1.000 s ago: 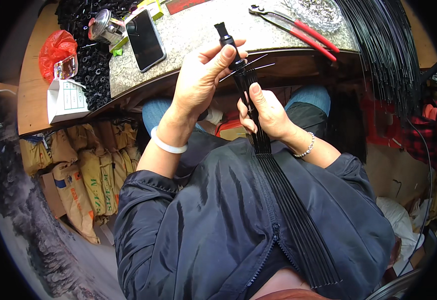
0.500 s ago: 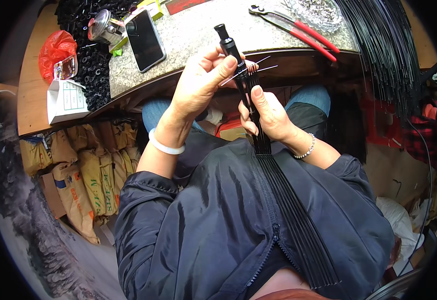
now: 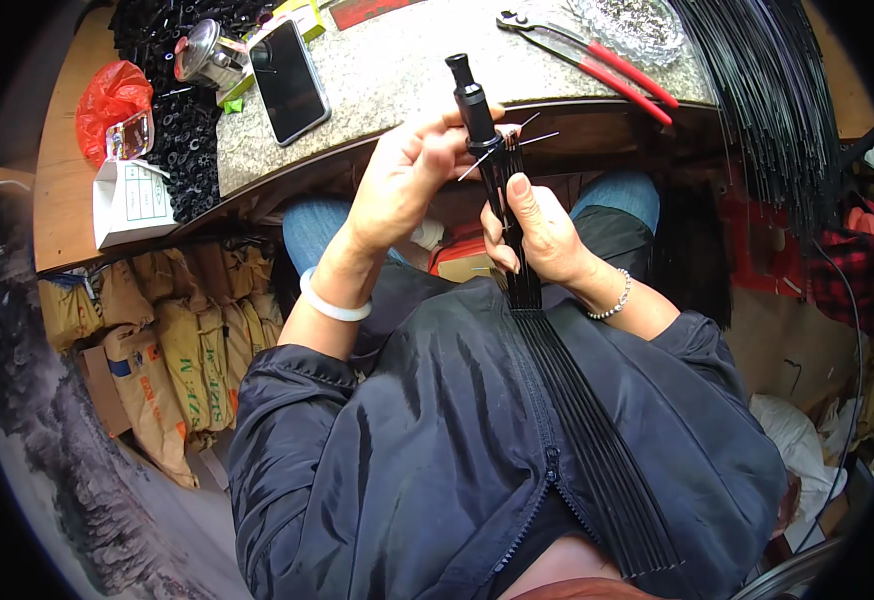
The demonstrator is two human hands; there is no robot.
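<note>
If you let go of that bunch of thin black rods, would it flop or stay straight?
The black rods look thin and long, fanning across the lap, so they would probably bend and spread apart. The right hand squeezes them together; loose, they would likely splay.

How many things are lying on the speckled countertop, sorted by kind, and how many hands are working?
Smartphone: 1
Red-handled pliers: 1
Clear glass dish: 1
Small metal-lidded jar: 1
Hands: 2, left hand and right hand, both on the black rib bundle
Total: 6
</note>
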